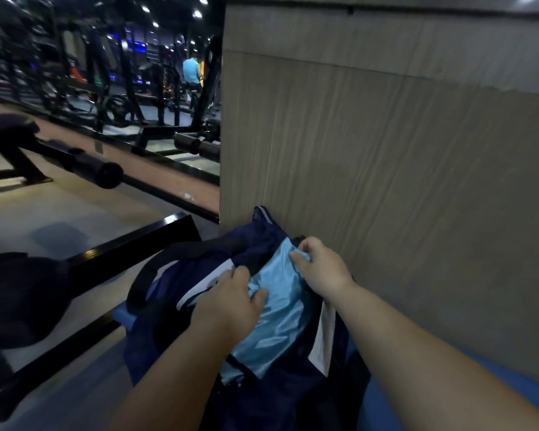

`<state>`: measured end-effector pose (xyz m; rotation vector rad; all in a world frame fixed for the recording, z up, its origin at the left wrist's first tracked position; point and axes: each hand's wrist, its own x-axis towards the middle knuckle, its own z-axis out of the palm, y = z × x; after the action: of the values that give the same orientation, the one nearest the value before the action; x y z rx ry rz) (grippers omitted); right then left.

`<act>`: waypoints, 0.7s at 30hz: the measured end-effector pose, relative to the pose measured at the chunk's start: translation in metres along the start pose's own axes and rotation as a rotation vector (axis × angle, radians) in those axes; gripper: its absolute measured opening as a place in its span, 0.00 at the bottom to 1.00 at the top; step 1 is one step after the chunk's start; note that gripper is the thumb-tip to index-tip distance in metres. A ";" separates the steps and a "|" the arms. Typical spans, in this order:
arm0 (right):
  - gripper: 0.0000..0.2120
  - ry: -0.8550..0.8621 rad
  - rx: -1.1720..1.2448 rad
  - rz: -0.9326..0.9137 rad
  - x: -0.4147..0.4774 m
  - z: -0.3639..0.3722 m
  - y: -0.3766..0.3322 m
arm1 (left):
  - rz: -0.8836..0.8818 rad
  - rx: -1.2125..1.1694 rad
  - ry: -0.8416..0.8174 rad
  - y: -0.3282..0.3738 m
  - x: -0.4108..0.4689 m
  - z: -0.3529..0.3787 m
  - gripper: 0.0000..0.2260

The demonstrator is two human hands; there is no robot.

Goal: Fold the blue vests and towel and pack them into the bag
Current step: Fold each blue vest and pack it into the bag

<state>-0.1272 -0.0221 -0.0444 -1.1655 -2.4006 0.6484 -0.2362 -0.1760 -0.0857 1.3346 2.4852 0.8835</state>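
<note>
My left hand [227, 303] grips the blue vest [277, 325] at nine o'clock, right hand [322, 270] at one o'clock, fingers [297, 260] clamped on it, likely to push it into the bag [293, 399].

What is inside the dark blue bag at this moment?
A light blue vest sits in the open bag, gripped by the left hand and the right hand. Anything under the vest is covered and cannot be seen.

I am counting my two grips, a left grip [231, 303] and a right grip [321, 269]; one light-blue vest [274, 315] is showing; one navy bag [287, 399] is bearing one black strap [147, 275]; one person [191, 70] is showing far off.
</note>
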 end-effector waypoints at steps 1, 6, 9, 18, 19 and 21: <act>0.12 -0.018 -0.062 0.013 0.003 0.003 0.003 | 0.038 0.052 0.066 -0.001 0.000 0.002 0.21; 0.21 0.111 -0.208 0.048 0.003 -0.004 0.012 | 0.448 0.170 -0.030 0.007 -0.001 0.004 0.28; 0.24 0.095 -0.113 0.146 -0.003 -0.012 0.019 | 0.430 0.171 -0.156 0.010 -0.001 0.014 0.24; 0.15 -0.082 -0.044 0.237 -0.009 -0.027 0.040 | 0.408 0.259 -0.226 0.031 -0.004 0.036 0.22; 0.14 -0.005 0.067 0.216 -0.011 -0.032 0.041 | 0.399 0.252 -0.238 0.032 -0.004 0.037 0.21; 0.16 0.173 0.195 0.159 -0.017 -0.042 0.039 | 0.376 0.219 -0.273 0.036 -0.005 0.036 0.22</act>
<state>-0.0706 -0.0048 -0.0351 -1.2807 -2.0669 0.7784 -0.1929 -0.1502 -0.0940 1.8950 2.2070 0.4546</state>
